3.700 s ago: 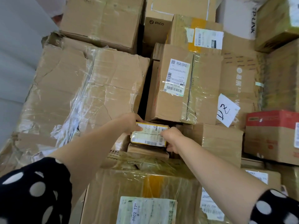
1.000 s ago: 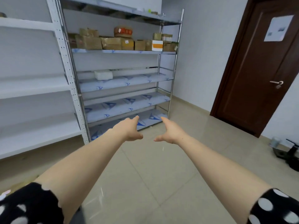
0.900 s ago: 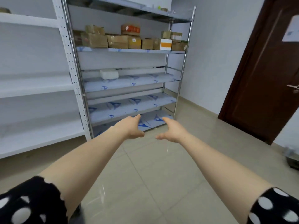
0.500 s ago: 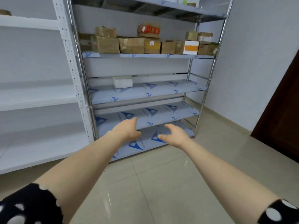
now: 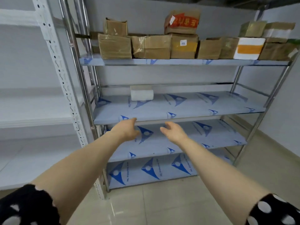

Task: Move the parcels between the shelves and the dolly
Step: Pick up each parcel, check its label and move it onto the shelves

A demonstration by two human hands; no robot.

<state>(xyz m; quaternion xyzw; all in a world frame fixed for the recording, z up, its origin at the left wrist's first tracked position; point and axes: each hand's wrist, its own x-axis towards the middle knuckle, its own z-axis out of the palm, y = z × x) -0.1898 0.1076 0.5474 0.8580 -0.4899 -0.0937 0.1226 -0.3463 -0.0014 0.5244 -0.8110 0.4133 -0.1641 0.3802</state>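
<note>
A steel shelf unit with blue-printed film on its boards stands right in front of me. Its upper board carries several taped cardboard parcels, a red-labelled box on top of them, and a white foam box with orange tape. One white parcel lies at the back of the middle board. My left hand and my right hand reach forward side by side at the middle board's front edge, palms facing each other, fingers relaxed. Nothing is between them.
A white shelving unit stands to the left, its perforated post next to the steel frame. Two lower steel boards hold nothing. Beige floor tiles lie below me. A grey wall closes the right side.
Both hands held a small labelled parcel among piled boxes 3.7 s ago; since 1 s ago they are empty. The shelf unit has come much closer and the door has left view.
</note>
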